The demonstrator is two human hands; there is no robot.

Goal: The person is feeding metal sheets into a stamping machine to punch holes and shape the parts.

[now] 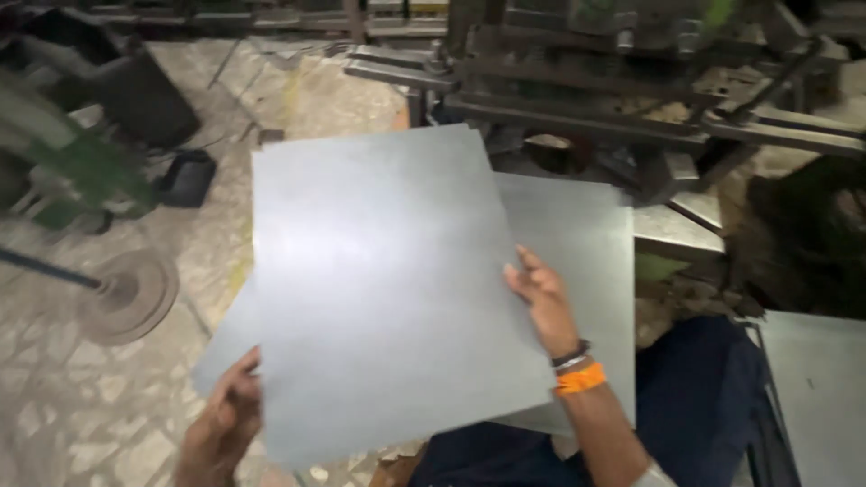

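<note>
Mottled stone floor (81,388), dark machine frame (631,99), grey metal sheet (388,289) in both hands.

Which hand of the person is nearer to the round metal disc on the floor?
Left. The left hand grips the lower left edge of the top grey sheet, on the side of the round disc. The right hand rests on the sheet's right edge, farther away.

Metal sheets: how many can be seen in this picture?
3. The top sheet is held by both hands, the second sheet lies partly under it, and a third sheet is at the right edge. More may be hidden beneath.
</note>
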